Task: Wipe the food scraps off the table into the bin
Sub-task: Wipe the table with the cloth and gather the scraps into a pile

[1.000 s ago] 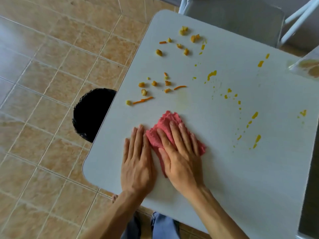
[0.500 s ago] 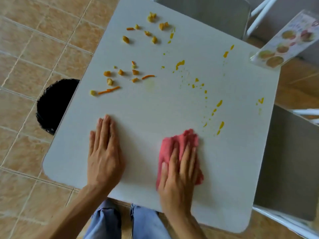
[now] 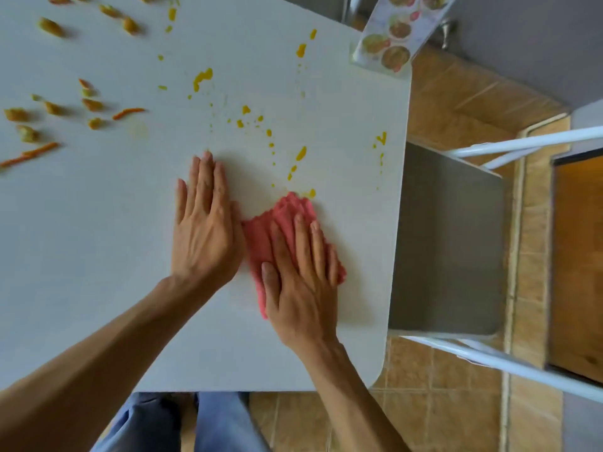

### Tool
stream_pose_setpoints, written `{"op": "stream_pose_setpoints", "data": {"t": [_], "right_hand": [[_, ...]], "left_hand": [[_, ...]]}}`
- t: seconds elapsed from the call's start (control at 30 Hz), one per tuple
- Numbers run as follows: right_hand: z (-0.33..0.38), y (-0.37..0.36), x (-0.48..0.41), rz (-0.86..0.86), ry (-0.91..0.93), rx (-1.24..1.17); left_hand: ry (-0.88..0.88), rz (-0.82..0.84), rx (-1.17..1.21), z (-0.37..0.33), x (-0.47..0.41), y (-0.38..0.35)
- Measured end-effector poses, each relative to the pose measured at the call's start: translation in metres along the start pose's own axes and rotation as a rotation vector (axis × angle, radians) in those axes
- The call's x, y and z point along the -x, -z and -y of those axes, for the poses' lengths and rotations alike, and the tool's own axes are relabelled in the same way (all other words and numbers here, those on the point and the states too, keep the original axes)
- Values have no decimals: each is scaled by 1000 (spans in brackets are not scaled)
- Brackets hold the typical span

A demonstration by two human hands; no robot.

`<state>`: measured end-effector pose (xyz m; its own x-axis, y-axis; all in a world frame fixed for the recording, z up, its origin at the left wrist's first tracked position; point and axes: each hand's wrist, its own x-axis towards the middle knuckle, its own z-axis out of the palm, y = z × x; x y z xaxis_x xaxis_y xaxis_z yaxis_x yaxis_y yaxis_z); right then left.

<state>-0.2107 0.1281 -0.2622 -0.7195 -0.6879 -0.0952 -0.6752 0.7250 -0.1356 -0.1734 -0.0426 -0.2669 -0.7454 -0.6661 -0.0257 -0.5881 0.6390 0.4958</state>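
Observation:
A pink cloth [image 3: 283, 220] lies crumpled on the white table [image 3: 98, 256], near its right side. My right hand [image 3: 298, 275] presses flat on top of the cloth, fingers together. My left hand [image 3: 204, 226] rests flat on the bare table just left of the cloth, its edge touching it. Orange food scraps [image 3: 94, 106] lie at the far left. Yellow sauce drips [image 3: 300, 154] run down toward the cloth's far edge, one drip [image 3: 311, 193] right at it. The bin is out of view.
A grey chair seat [image 3: 447, 243] with white metal legs stands close against the table's right edge. A laminated menu card [image 3: 394, 31] stands at the table's far right corner. Tiled floor lies beyond, with a wooden panel [image 3: 577, 262] at far right.
My right hand has slid the cloth to the right across the table toward the sauce drips. My left hand followed and now lies beside the cloth. The view has swung right, losing the bin.

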Motion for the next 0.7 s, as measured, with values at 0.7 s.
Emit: {"op": "stream_pose_setpoints", "data": {"t": [0.7], "right_hand": [[-107,27,-140,-20,-94,71]], "left_hand": [[39,-93,-173,3,-15,-13]]}}
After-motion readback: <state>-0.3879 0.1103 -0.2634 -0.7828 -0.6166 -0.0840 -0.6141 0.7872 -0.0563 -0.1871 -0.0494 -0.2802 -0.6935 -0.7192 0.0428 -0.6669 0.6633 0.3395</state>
